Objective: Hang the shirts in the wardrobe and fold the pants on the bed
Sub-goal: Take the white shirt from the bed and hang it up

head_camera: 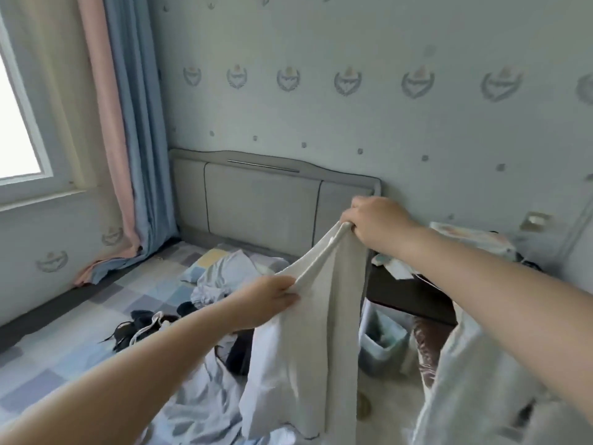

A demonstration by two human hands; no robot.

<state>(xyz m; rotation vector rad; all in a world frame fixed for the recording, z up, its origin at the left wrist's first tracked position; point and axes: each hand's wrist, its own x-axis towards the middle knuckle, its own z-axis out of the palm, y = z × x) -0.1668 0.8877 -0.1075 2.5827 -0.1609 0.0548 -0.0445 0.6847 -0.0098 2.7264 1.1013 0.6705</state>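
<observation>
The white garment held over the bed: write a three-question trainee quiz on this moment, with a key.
1. True or false: both hands grip the white garment.
2. Which hand is higher in the picture? A) left hand B) right hand C) they are level
3. Fill in: the garment's lower end reaches the ____, where other clothes lie.

Key:
1. True: each hand pinches its top edge.
2. B: the right hand is raised in front of the grey headboard.
3. bed: a dark pile of clothes and a pale blue garment also lie on it.
</observation>
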